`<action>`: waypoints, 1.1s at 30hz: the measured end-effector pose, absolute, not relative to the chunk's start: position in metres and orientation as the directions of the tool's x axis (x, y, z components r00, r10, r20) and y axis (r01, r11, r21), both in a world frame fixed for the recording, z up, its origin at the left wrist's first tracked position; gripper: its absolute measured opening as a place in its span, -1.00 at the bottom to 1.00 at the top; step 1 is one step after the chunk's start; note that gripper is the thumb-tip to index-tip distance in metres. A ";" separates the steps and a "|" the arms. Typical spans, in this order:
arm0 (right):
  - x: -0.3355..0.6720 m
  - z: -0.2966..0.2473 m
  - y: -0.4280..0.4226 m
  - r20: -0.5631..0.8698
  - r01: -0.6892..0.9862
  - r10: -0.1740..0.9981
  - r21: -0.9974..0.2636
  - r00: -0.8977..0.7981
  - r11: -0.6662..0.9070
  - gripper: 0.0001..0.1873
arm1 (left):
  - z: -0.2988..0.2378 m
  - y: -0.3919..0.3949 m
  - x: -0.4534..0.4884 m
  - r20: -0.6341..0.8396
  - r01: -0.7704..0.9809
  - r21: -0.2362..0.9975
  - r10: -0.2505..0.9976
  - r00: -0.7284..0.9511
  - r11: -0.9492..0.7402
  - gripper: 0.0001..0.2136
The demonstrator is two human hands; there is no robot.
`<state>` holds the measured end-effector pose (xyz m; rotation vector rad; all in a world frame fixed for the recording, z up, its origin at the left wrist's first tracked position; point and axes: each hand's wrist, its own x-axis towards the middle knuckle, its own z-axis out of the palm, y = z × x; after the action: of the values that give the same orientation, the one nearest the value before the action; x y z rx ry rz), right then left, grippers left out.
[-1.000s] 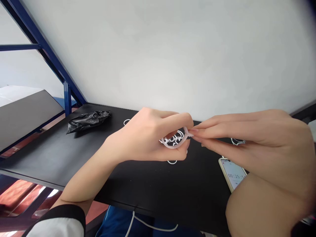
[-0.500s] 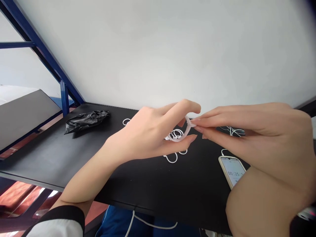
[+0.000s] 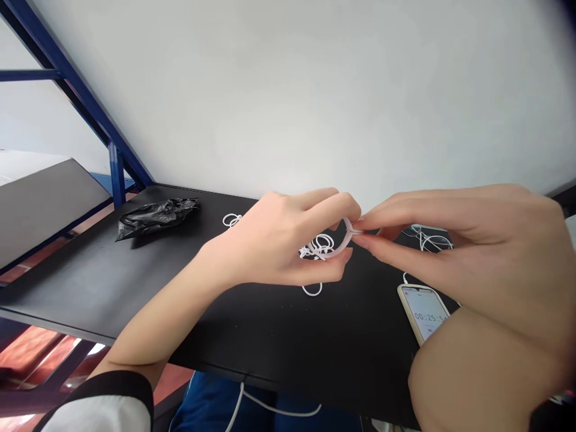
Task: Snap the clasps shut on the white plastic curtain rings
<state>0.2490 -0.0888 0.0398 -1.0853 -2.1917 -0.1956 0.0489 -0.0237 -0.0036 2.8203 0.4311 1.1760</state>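
- The right hand's (image 3: pixel 477 240) grip is clamped: thumb and fingers pinch the joined end of a soft-looking white loop (image 3: pixel 341 245), held above the desk (image 3: pixel 324 342).
- The left hand (image 3: pixel 270 240) curves about that same loop, thumb and index tips apart (whether its hidden fingers clamp it, I cannot tell).
- Half a second ago the left index finger was raised and the thumb stretched out; both have since curled in, which probably steadies the loop while its end stays pinched.
- Just beyond, glossy white cord lies in a tangle (image 3: pixel 323 241) of round coils, partly seen through the loop.
- Near the right wrist, which partly covers it, a phone (image 3: pixel 420 306) in a pale, round-cornered case shows a time readout; thin wiry cables (image 3: pixel 434 242) lie behind.
- Farther left, a crumpled, shiny black plastic bag (image 3: pixel 157 219) rests on the smooth, matt black desktop, before a plain pale wall (image 3: pixel 315 90).
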 end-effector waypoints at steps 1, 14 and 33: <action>0.249 0.040 -0.089 0.635 0.752 0.646 -0.153 -0.422 0.641 -0.82 | -0.004 -0.023 0.049 0.694 0.225 0.168 0.278 0.664 -0.960 -0.83; 0.244 0.035 -0.080 0.521 0.728 0.769 -0.350 -0.372 0.589 -0.91 | 0.015 0.010 0.004 0.435 0.594 0.257 0.640 0.633 -0.762 -0.76; 0.252 0.030 -0.073 0.178 0.761 0.937 -0.547 -0.301 0.348 -0.77 | -0.060 0.110 -0.008 -0.562 0.993 0.047 0.819 0.115 -0.107 -0.42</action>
<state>0.2518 -0.0728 0.0299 -1.4797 -2.1499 0.5023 -0.0079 0.1102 -0.0597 1.9858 1.7569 -0.5662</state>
